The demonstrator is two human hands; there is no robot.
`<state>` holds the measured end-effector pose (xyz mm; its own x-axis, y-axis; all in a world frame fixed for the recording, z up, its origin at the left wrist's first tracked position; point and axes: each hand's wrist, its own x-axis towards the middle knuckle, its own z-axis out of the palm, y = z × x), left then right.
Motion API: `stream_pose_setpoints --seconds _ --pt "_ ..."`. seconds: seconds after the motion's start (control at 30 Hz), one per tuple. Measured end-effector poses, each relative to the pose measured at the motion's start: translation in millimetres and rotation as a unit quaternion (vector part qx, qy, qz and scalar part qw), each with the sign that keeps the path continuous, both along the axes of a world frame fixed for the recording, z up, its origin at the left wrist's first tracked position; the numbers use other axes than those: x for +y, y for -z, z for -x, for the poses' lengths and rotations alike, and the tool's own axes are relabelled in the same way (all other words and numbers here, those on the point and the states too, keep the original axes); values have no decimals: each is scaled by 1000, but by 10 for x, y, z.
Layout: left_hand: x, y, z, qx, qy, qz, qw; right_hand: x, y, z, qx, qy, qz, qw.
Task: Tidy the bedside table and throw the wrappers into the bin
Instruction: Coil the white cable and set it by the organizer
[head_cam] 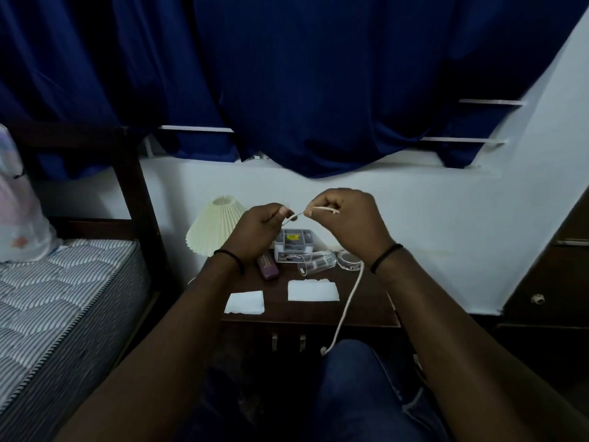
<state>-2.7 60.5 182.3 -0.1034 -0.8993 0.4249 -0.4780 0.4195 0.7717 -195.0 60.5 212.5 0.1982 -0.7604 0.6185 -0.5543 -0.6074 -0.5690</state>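
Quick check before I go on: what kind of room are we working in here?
Most likely a bedroom: a striped mattress on a dark bed frame at left, a small bedside table with a pleated lamp beside it, and blue curtains above.

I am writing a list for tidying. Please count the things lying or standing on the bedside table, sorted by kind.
White tissues: 2
Clear glass, lying on its side: 1
Small clear round container: 1
Purple case: 1
Grey box: 1
Pleated lampshade: 1
Total: 7
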Motion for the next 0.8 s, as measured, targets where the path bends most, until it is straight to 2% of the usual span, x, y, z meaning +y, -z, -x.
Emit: stream_pose_setpoints --seconds 0.1,0.27,0.33,0.43,0.53,0.7,0.77,0.8 --pt "85 -77 53 55 64 -58 995 -41 -56 29 -3 17 57 998" --pt "186 -229 72 141 165 -122 968 -189 -22 75 -75 32 63 995" --pt "191 -270 54 197 213 -142 946 -257 54 80 -89 31 53 994" --pt "176 -346 35 326 263 -148 896 -315 237 51 -81 27 36 996" --pt "157 -391 46 424 257 -115 861 -293 441 -25 -71 6 0 997" --pt "98 -413 36 532 221 -56 816 -181 684 -155 -25 -10 -70 997" --pt "55 -418 -12 556 192 -30 808 -124 767 -173 3 -22 -88 996" --pt "34 -416 -41 555 168 -19 815 -90 803 -184 10 -30 -107 994"
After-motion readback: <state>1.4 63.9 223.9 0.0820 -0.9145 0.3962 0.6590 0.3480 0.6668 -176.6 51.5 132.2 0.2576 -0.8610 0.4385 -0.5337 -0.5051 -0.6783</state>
